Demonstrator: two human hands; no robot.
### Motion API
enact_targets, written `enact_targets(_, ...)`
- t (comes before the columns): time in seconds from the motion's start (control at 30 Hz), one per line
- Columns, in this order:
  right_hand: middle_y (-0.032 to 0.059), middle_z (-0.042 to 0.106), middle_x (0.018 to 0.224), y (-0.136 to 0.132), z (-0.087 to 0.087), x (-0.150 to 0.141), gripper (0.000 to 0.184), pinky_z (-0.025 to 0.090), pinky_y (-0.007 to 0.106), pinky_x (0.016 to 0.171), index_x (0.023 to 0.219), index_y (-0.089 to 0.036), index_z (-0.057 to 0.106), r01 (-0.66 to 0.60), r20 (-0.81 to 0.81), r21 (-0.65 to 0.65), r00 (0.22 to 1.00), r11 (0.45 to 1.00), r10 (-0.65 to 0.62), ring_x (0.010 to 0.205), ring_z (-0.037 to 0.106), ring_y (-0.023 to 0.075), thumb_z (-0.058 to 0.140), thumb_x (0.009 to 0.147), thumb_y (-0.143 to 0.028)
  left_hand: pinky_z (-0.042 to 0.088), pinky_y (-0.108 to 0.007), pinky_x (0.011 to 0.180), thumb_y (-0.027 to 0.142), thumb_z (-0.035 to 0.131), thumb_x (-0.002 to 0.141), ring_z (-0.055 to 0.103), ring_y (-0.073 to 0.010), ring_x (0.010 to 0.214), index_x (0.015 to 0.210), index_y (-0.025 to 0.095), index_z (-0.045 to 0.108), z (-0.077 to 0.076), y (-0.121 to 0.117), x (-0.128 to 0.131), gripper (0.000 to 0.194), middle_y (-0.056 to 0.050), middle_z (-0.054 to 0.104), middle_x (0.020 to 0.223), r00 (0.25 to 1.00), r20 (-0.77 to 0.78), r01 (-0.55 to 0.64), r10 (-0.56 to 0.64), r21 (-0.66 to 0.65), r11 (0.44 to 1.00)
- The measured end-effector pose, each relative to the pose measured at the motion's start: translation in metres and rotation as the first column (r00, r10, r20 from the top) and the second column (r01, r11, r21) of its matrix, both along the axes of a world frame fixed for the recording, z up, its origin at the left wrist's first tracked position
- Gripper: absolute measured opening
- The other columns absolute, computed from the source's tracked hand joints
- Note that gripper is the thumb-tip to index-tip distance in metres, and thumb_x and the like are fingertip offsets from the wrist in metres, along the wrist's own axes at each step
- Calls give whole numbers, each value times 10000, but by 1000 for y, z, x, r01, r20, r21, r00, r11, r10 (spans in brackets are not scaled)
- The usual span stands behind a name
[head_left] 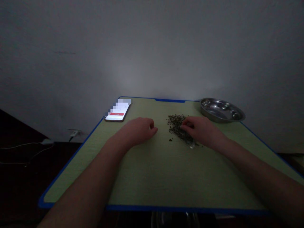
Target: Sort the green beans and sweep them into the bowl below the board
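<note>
A heap of small dark granules (175, 126), perhaps seeds or dried bits, lies spread on the table (152, 177). Over its right side is my right hand (200, 128), thumb and fingertips pinched together at the granules; whatever is between them is too small to make out. A shiny, clear scrap (192, 146), seemingly plastic, shows at the heap's near end. To the left of the heap, apart from it, my left hand (141, 130) rests at the tabletop with fingers curled in and thumb close to the index finger. Nothing shows in it.
A shallow steel bowl (222, 110) stands at the table's back right corner. At the back left lies a phone (117, 110) with a lit screen. A blue edge rims the table, and a grey wall (152, 47) rises behind it. Cables and a plug (74, 133) are at the left.
</note>
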State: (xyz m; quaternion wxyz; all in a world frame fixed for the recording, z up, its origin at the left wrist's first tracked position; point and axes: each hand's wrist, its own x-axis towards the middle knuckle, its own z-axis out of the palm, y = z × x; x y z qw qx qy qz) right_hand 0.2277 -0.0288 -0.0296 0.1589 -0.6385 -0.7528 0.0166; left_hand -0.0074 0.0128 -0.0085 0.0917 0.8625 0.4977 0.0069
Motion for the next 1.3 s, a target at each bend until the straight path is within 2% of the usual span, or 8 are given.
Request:
enact_targets(0.43,42,687,728,-5,0,-1,153,385,278,555,818,-192,660,-20,-32,-33,999,999,19,616,581,170,544,868,-278,410,-296,625,433,420,850,617,-196,758,947,199,678,0,-1,0,361,-93,705,923,1000,0,-3,3,-2,1000)
enact_targets(0.83,60,694,736,-2,-3,-3,176,395,297,572,807,-192,666,12,-21,7,1000,1000,-12,631,595,186,535,869,-292,413,-305,630,451,418,846,618,-202,759,942,206,676,-1,1,0,368,-91,703,920,1000,-8,1,-1,-5,1000)
enact_targets(1.3,43,698,741,-4,-2,-1,165,395,288,578,821,-201,669,-45,-40,-5,998,999,45,647,602,182,532,870,-278,420,-317,645,442,413,845,620,-210,764,954,206,675,0,0,-1,369,-92,701,910,1000,-16,7,-7,-3,1000)
